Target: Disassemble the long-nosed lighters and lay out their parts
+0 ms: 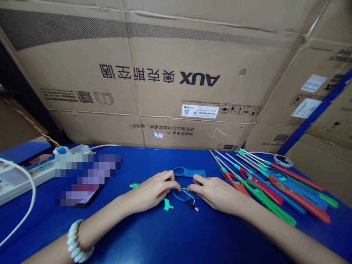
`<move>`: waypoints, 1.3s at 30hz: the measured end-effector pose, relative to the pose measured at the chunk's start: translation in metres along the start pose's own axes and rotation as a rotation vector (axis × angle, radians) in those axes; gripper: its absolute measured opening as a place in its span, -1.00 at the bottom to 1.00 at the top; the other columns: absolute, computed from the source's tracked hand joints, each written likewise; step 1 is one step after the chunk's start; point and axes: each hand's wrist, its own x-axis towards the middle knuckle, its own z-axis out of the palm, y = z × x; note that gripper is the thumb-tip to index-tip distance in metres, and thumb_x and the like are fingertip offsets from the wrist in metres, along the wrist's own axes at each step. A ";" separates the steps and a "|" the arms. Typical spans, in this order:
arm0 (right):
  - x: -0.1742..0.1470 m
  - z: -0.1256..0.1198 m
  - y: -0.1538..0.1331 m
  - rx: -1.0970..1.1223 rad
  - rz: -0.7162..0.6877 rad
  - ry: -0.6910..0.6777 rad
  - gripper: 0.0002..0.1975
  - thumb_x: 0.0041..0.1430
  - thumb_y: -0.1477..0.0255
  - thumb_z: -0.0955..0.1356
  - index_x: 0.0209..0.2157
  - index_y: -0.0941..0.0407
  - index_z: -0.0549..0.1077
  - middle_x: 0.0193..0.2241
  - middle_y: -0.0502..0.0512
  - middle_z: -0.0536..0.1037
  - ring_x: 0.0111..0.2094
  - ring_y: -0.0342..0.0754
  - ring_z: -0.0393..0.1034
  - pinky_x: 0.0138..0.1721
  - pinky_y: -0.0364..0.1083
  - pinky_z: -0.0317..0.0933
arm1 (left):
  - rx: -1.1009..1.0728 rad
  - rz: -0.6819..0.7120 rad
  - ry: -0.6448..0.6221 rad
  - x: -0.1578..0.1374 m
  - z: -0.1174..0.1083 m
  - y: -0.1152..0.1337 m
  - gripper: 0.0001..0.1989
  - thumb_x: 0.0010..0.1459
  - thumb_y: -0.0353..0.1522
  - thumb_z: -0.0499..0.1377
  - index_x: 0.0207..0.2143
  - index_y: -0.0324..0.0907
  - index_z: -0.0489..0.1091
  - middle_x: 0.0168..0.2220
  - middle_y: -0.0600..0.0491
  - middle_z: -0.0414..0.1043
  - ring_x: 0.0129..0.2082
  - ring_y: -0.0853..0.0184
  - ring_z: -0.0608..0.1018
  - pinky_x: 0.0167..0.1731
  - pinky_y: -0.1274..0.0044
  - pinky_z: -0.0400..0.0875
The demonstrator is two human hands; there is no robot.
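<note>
My left hand (pixel 161 189) and my right hand (pixel 210 190) meet at the near half (pixel 180 195) of a blue utility lighter casing, fingers closed on it from either side. A thin white wire (pixel 194 198) runs out between my fingertips to a small black igniter piece (pixel 191 204) with a pale tip. The other blue casing half (pixel 189 172) lies just behind, its ring handle to the left. In front of my left hand is a loose teal trigger (pixel 167 205). A green cylindrical part (pixel 134 186) shows partly from behind that hand.
Several assembled lighters (pixel 264 183) in red, green, blue and orange lie piled at the right. At the left are a blurred-out phone (pixel 93 179) and a white power strip (pixel 44 168) with cables. Large cardboard (pixel 154 95) stands behind the blue table (pixel 170 238); a white band (pixel 283 160) lies back right.
</note>
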 end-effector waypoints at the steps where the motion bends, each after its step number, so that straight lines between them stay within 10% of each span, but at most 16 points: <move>1: 0.000 0.000 0.000 -0.003 -0.002 -0.002 -0.71 0.27 0.58 0.17 -0.07 0.04 0.36 -0.21 0.07 0.39 -0.50 -0.16 0.33 -0.53 -0.14 0.05 | -0.003 0.003 0.001 0.000 0.000 0.000 -0.62 0.20 -0.61 -0.04 -0.07 -0.09 0.38 -0.18 0.01 0.26 -0.18 0.29 0.36 -0.16 0.47 0.31; 39: 0.001 -0.001 -0.004 -0.009 -0.011 -0.018 -0.48 0.22 0.57 0.17 0.16 -0.12 0.21 -0.21 0.10 0.36 -0.43 -0.11 0.35 -0.49 -0.16 0.14 | 0.065 0.023 0.009 0.000 -0.003 0.006 -0.69 0.24 -0.58 -0.05 -0.17 -0.13 0.41 -0.21 0.02 0.27 -0.24 0.32 0.36 -0.23 0.51 0.32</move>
